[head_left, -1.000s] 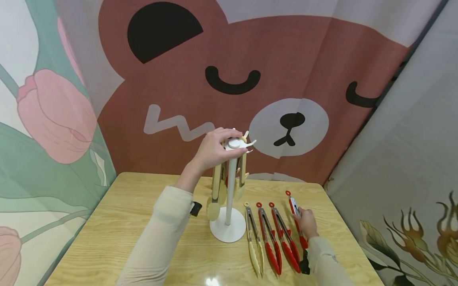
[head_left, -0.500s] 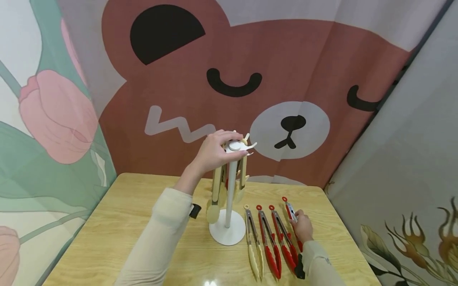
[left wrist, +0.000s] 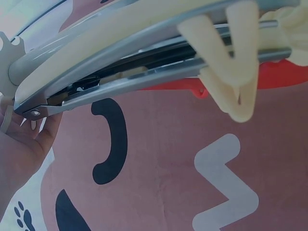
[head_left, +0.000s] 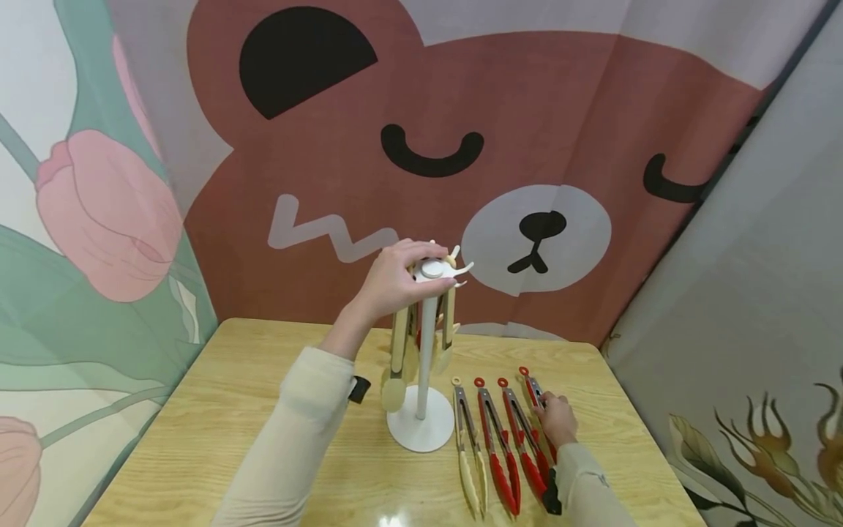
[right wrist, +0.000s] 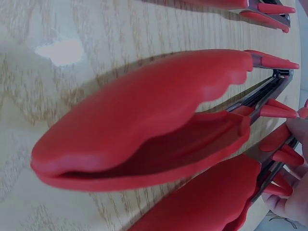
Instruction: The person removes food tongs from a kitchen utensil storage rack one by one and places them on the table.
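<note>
A white rack (head_left: 424, 359) with a round base stands upright on the table. My left hand (head_left: 395, 278) grips its hooked top, thumb and fingers on either side of the cap. Cream-handled tongs (head_left: 399, 344) hang from the hooks; in the left wrist view, cream tongs (left wrist: 125, 38) hang close to the lens. To the right, my right hand (head_left: 558, 423) holds red tongs (head_left: 532, 386) by the middle, low at the tabletop. Beside them lie two red tongs (head_left: 498, 446) (head_left: 525, 432) and one cream pair (head_left: 469, 450) in a row. My right hand partly hides the held tongs.
The wooden table (head_left: 263, 380) ends in front of a hanging bear-print cloth (head_left: 329, 161). Patterned cloths hang at the left and right sides. The rack stands left of the tongs row.
Over the first half second, my right hand has brought the red tongs slightly left and nearer, closer to the row. Since then it is almost still. My left hand keeps its grip on the rack.
</note>
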